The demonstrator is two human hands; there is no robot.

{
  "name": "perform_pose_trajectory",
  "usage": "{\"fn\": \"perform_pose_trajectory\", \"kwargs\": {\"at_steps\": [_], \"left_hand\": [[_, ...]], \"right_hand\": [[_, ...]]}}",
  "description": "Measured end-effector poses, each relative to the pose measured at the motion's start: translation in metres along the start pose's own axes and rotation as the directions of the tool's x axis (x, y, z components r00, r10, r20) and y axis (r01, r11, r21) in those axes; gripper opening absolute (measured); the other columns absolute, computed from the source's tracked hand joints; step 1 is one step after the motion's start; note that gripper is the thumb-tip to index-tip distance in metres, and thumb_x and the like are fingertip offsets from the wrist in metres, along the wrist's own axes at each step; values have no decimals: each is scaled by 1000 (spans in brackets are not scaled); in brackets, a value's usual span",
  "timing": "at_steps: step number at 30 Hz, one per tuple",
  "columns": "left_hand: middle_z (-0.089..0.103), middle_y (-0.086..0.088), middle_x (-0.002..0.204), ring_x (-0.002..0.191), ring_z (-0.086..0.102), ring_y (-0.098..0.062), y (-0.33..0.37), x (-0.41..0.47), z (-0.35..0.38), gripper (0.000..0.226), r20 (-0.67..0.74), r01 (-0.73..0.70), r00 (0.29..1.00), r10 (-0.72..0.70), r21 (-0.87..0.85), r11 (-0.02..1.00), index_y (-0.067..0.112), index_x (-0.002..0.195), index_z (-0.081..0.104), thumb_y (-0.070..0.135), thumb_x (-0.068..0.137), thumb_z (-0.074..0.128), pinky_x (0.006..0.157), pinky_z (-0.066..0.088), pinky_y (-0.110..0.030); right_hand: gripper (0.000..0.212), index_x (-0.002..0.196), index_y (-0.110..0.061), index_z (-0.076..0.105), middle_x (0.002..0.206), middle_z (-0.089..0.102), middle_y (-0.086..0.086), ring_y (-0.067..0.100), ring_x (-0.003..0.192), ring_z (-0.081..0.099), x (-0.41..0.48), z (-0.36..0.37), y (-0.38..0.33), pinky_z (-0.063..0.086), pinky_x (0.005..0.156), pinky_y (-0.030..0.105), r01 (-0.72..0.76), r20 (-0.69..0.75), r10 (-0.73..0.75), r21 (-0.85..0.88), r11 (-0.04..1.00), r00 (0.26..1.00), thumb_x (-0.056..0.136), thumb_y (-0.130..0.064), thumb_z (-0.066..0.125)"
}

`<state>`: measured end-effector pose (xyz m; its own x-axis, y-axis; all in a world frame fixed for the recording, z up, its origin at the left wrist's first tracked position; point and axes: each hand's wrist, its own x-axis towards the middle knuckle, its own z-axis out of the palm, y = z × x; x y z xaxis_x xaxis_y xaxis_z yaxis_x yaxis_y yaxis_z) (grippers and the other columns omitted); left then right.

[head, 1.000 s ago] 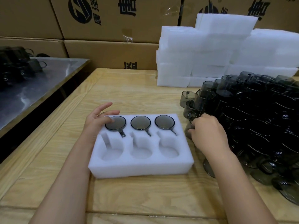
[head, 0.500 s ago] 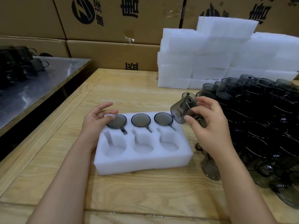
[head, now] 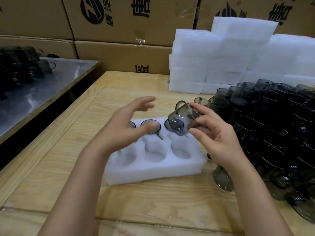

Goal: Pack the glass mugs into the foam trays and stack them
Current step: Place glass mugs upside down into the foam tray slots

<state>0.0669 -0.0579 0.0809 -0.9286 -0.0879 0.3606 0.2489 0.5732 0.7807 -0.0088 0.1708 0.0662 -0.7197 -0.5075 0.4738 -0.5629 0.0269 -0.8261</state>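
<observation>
My right hand (head: 219, 138) has a smoky glass mug (head: 181, 120) pinched between thumb and fingers, tipped on its side above the far right corner of the foam tray (head: 153, 169), while my left hand (head: 126, 132) hovers open and empty over the tray's middle. The far row already holds three mugs and the three near pockets sit empty. I'd turn the mug mouth-down, line its handle with the slot, and press it in gently on the desk (head: 153, 203).
</observation>
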Motion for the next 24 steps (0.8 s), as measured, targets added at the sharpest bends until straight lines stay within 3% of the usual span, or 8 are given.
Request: {"fn": "perform_pose_trajectory", "kwargs": {"at_steps": [3,5,7,10,13,17,20,24], "left_hand": [[59,15,126,114,56,2,18,19,22,68,216,-34,976,32,6,999,39,134,46,37,75,78,92,46,-17],[63,5,120,106,62,-10,20,25,33,62,174,-37,984,42,-33,999,32,128,52,25,74,82,92,49,-32],[63,11,113,103,61,-8,16,24,39,60,132,-82,988,82,-12,997,34,119,53,25,69,85,92,47,-25],[61,18,108,104,57,-1,10,20,45,63,140,-154,981,137,115,981,37,120,49,43,66,82,96,40,-19],[60,20,107,114,50,6,4,14,35,70,155,-118,986,69,335,935,51,129,35,74,67,54,117,12,-36],[57,20,115,116,46,0,-21,7,1,60,-137,80,990,-36,333,939,44,131,43,69,77,44,118,9,-39],[47,16,126,125,42,-6,-49,2,-11,47,-272,285,931,-242,131,949,33,128,53,43,84,66,104,31,-32],[61,3,124,103,63,-11,-69,-2,-7,64,-82,417,862,-499,-443,794,26,123,58,15,61,68,79,51,-25]], "right_hand": [[17,83,-18,64,138,47,-4,1,128,44,-1,4,1,48,92,20,34,16,-34,17,999,999,85,0,62],[12,85,-23,62,139,46,-7,2,129,43,-1,7,1,47,90,17,22,-4,-22,37,999,1000,83,-11,61],[17,91,-32,59,136,47,-13,2,124,48,0,11,2,46,90,18,-64,-28,68,108,992,997,79,-22,66],[46,111,-40,47,118,55,-26,-9,106,55,0,19,7,49,93,32,-163,-99,163,3,987,982,74,-35,75],[59,118,-53,40,106,54,-38,-14,101,54,0,17,8,46,87,15,-161,-99,155,-61,985,983,72,-41,75],[53,117,-49,50,109,56,-26,-3,97,58,1,4,6,45,88,16,-150,-17,150,-216,965,989,69,-45,72],[50,113,-53,51,108,55,-26,2,94,57,0,1,2,45,89,22,-121,75,149,-295,948,986,67,-46,70],[57,124,-45,52,109,52,-26,-3,95,53,-2,4,-2,40,88,15,-85,172,165,-394,915,971,69,-44,71]]}}
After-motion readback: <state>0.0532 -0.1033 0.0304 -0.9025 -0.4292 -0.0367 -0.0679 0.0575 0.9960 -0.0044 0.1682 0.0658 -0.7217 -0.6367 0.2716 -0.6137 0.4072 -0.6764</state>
